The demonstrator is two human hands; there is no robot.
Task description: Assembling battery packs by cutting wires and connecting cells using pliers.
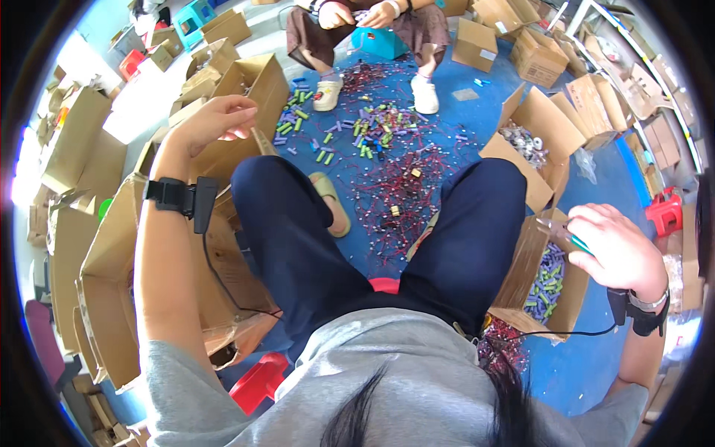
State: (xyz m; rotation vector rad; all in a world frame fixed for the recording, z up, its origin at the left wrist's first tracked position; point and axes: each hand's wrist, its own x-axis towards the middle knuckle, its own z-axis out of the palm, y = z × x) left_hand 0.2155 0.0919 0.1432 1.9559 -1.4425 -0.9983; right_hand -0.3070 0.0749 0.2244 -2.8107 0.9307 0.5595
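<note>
apparently i'm partway, with cylinders (547,284) boxed and more littering the floor (473,114), my right grip (620,247) clamped on pliers (560,232), left grip (212,125) apart.

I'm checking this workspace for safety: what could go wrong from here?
The green-handled pliers in the right hand might slip and drop among the purple and green cylinders in the open carton. The black cable below that hand might snag the carton. Thin wires strewn across the blue floor might catch a sandal.

Left hand (210,124) held forward, fingers (240,115) loosely bent, right hand (617,244) held wide, fingers curled in a grip
</note>
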